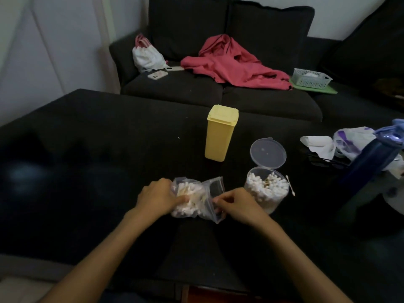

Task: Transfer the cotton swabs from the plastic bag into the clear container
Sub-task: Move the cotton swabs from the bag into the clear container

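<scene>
A clear plastic bag (197,199) full of cotton swabs (185,206) lies on the black table, its open mouth turned to the right. My left hand (158,200) grips the bag's left side around the swabs. My right hand (235,204) pinches the bag's open edge. Just right of it stands the round clear container (267,191), packed with upright swabs, its hinged lid (268,153) flipped up behind. One swab (290,185) leans on the container's right rim.
A tall yellow box (221,132) stands behind the bag. At the right edge are a dark blue bottle (367,165), crumpled plastic bags (349,142) and tissue. The dark sofa behind holds a red garment (231,62), a white bag (147,54) and a small basket (311,77).
</scene>
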### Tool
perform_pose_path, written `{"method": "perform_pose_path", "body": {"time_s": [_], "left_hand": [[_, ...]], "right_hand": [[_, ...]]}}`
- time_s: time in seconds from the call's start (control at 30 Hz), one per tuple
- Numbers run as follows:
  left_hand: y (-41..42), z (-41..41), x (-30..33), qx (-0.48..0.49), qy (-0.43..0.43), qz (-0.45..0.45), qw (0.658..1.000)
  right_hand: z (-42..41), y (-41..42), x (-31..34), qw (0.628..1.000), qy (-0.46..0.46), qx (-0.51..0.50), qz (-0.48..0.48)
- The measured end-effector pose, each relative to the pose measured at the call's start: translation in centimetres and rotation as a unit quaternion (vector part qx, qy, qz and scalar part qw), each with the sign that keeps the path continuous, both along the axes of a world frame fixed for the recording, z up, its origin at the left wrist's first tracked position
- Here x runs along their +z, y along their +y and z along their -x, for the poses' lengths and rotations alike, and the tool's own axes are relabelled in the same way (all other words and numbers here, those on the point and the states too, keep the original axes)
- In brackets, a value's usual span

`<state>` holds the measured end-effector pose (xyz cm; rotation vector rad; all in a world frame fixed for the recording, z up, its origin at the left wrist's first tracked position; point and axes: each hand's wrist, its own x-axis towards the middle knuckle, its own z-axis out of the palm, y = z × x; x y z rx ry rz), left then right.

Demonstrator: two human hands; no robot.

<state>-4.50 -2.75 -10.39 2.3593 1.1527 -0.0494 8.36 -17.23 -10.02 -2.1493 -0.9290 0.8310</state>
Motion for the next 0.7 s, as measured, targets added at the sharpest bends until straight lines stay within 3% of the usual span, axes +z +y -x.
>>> {"method": "perform_pose_path", "body": {"time_s": [0.23, 0.4, 0.57, 0.7], "left_hand": [[0.1, -0.5, -1.1, 0.020, -0.109, 0.238, 0.965], [-0.1, -0.5, -0.9, -0.028, -0.156, 0.319, 0.934], [-0.3, -0.4, -0.5, -0.072, -0.167, 0.322, 0.929], [-0.4, -0.6, -0.6, -0.090, -0.172, 0.259, 0.946]], "right_hand": [[0.0, 0.6, -0.1, 0.994, 0.093, -0.043, 0.029], [-0.2, 0.6, -0.1, 0.989, 0.135, -0.060, 0.002], [-0.5, -0.1, 0.9, 0.990, 0.122, -0.055, -0.031], [-0.4, -0.5, 1.6, 0.987, 0.152, -0.048, -0.031]]}}
